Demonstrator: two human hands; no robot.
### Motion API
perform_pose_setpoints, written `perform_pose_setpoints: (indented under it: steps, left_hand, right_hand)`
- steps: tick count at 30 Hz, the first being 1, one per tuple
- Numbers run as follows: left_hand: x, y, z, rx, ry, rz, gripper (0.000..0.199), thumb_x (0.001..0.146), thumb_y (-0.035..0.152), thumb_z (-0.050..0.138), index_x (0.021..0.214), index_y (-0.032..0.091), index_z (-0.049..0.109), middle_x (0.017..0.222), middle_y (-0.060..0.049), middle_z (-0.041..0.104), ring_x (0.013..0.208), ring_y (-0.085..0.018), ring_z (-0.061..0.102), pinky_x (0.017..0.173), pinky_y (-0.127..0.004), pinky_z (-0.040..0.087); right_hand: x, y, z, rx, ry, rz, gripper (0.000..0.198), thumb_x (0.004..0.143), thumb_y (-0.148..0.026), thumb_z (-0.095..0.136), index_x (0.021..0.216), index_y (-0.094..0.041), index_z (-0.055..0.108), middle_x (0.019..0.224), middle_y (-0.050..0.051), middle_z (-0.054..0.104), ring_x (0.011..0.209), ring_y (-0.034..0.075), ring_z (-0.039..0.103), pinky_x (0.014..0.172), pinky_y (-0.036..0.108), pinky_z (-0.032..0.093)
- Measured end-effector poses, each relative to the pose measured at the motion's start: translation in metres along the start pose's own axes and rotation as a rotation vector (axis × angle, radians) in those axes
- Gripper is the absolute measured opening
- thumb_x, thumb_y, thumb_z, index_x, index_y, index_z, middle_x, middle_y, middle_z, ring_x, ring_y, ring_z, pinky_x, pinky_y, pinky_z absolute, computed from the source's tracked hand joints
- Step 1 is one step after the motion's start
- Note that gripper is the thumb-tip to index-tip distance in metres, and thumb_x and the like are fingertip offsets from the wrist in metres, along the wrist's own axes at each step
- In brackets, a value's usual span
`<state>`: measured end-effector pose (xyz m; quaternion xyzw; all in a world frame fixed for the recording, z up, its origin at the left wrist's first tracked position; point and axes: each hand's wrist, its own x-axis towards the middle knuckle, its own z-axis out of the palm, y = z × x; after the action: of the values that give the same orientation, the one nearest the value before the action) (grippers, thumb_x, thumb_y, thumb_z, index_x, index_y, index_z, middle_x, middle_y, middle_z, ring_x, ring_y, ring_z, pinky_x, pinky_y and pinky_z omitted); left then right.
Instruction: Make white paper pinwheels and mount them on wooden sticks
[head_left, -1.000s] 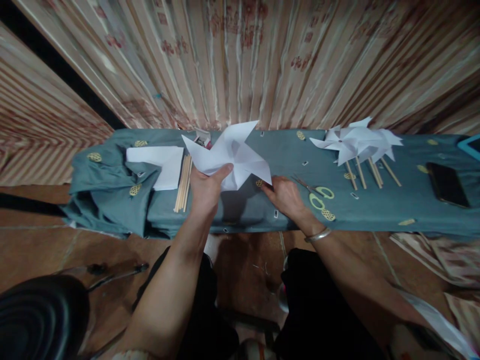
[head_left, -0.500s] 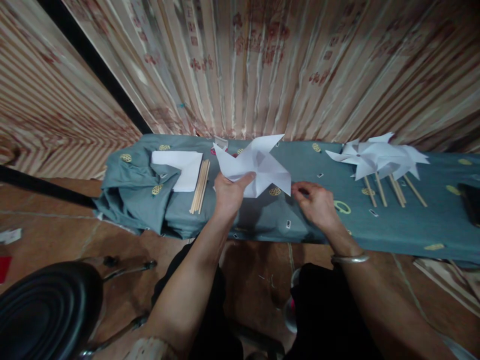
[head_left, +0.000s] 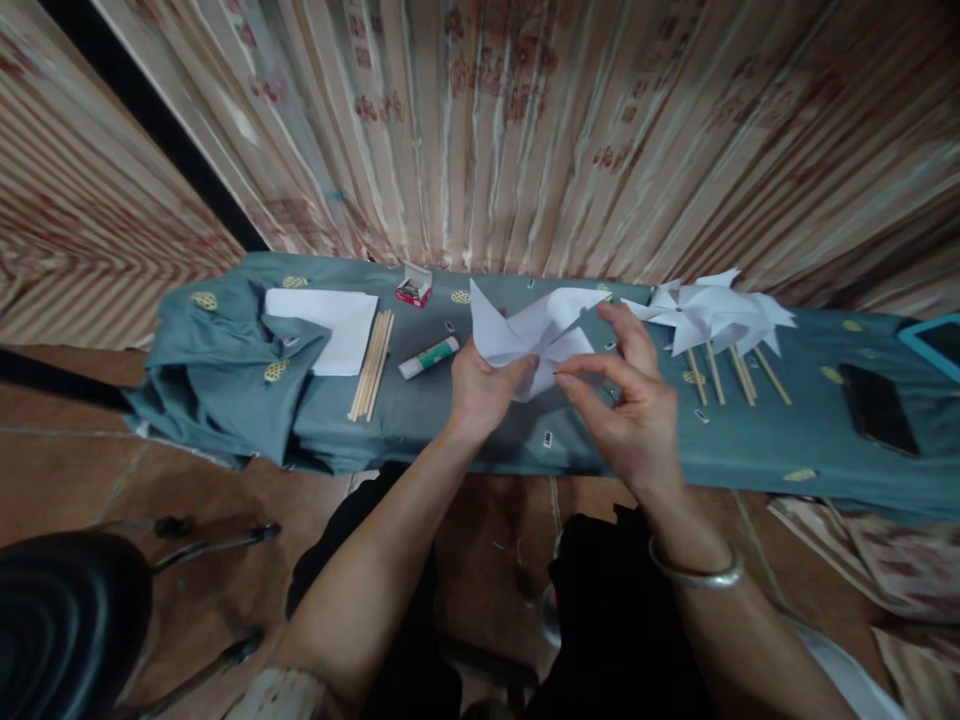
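Note:
A white folded-paper pinwheel [head_left: 504, 332] without a stick is raised over the cloth-covered bench. My left hand [head_left: 484, 395] grips its lower left side, the thumb pressed near the centre. At the centre's right, my right hand [head_left: 637, 410] pinches a small dark pin-like piece [head_left: 556, 374] between thumb and index finger. Its other fingers are lifted and partly cover the right blades. A glue stick [head_left: 429, 357] lies left of the pinwheel. Behind it stands an open small red-and-white box [head_left: 414, 286] with tiny dark pieces inside.
White paper sheets [head_left: 349, 345] and a bundle of wooden sticks [head_left: 372, 365] lie left on the green cloth [head_left: 465, 450]. Finished pinwheels on sticks [head_left: 724, 315] are heaped at right, near a dark phone [head_left: 879, 408] and a blue-edged device [head_left: 934, 345]. A black stool [head_left: 67, 620] stands lower left.
My right hand has come up from beside the pinwheel to its centre. The pinwheel has shifted right and turned in my left hand, uncovering the glue stick. The view has swung right.

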<state>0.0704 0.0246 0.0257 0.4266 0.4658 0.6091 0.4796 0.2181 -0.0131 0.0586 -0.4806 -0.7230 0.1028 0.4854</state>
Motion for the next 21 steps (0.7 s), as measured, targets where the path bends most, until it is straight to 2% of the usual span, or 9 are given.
perform_pose_setpoints:
  steps: [2,5,15,21]
  left_hand:
    - [-0.001,-0.001,0.002,-0.001,-0.021,-0.007,0.038,0.06,0.021,0.078,0.095,0.012,0.067,0.1,-0.008,0.073,0.093,-0.022,0.067,0.086,-0.033,0.052]
    - [-0.002,-0.003,0.005,0.002,-0.041,-0.003,0.04,0.059,0.022,0.078,0.096,0.011,0.067,0.101,-0.008,0.073,0.092,-0.022,0.067,0.085,-0.032,0.052]
    - [-0.005,0.0,0.005,-0.011,-0.055,-0.037,0.048,0.057,0.017,0.08,0.104,0.012,0.068,0.089,-0.005,0.074,0.081,-0.02,0.068,0.076,-0.03,0.053]
    - [-0.005,0.0,0.004,-0.06,-0.076,-0.049,0.046,0.058,0.017,0.08,0.102,0.011,0.068,0.094,-0.006,0.073,0.086,-0.02,0.068,0.081,-0.031,0.053]
  right_hand:
    - [-0.002,0.006,0.003,-0.036,-0.011,-0.027,0.006,0.082,-0.027,0.067,0.082,-0.025,0.072,0.145,0.002,0.049,0.143,0.03,0.031,0.116,0.057,0.024]
    - [-0.002,0.013,0.004,-0.054,-0.02,-0.037,0.008,0.082,-0.029,0.066,0.082,-0.025,0.073,0.148,0.001,0.046,0.145,0.03,0.027,0.117,0.058,0.021]
    - [-0.002,0.018,0.003,-0.053,-0.086,0.021,0.01,0.083,-0.034,0.066,0.083,-0.027,0.073,0.148,-0.001,0.046,0.145,0.03,0.027,0.117,0.059,0.02]
    - [-0.001,0.02,0.004,-0.04,-0.083,0.051,0.011,0.082,-0.035,0.067,0.082,-0.026,0.073,0.147,0.001,0.047,0.144,0.03,0.029,0.116,0.057,0.024]
